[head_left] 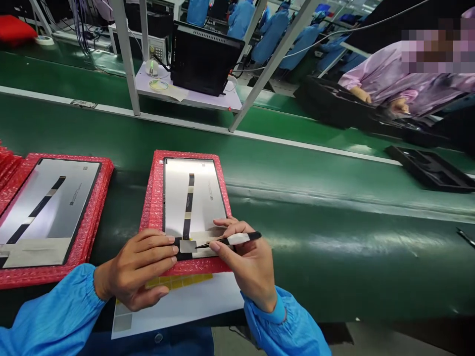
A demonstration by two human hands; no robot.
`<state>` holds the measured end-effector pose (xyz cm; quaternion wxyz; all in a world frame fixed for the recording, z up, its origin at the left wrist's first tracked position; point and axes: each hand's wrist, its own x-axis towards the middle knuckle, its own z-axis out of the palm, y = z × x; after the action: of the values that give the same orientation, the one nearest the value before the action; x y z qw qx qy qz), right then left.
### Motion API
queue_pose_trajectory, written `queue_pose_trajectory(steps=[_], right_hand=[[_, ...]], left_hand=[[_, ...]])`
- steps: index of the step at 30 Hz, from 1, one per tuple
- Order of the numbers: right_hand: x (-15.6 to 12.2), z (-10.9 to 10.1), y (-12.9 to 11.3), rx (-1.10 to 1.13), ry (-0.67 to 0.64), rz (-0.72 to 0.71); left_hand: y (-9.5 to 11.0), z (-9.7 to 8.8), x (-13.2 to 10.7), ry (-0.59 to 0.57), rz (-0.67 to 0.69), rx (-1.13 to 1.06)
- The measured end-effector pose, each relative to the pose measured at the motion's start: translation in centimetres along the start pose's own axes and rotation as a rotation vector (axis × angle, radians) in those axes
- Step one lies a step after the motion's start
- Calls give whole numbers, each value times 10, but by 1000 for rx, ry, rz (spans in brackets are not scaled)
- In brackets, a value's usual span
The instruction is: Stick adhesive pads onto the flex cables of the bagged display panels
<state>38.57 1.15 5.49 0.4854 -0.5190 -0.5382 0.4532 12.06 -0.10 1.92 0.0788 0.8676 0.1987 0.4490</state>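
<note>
A silver-backed display panel (pixel 200 198) lies on pink bubble wrap (pixel 149 207) in front of me, a dark ribbon cable (pixel 189 207) running down its back. My right hand (pixel 247 257) is closed around black-and-white tweezers (pixel 237 239). The tweezers' tips meet a small grey rectangular sticker (pixel 188 246) near the panel's lower edge; whether they grip it I cannot tell. My left hand (pixel 143 267) rests by the panel's lower left corner with its fingers stretched out, fingertips beside the sticker. Beneath the wrap, a white sheet (pixel 200 299) with yellow pieces sticks out toward me.
At left, another display panel (pixel 55 207) lies on stacked pink bubble wrap. Beyond the green bench stands a black monitor (pixel 210 57) on a shelf between metal posts. A black tray (pixel 432 168) lies at right. A person in a pink sleeve (pixel 386 69) works across the line.
</note>
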Motion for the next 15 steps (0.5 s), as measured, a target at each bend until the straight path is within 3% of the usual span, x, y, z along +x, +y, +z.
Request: queue_pose_trajectory(steps=[15], right_hand=[[-1, 1, 4, -61, 13, -6]], left_hand=[[0, 0, 3, -15, -15, 36]])
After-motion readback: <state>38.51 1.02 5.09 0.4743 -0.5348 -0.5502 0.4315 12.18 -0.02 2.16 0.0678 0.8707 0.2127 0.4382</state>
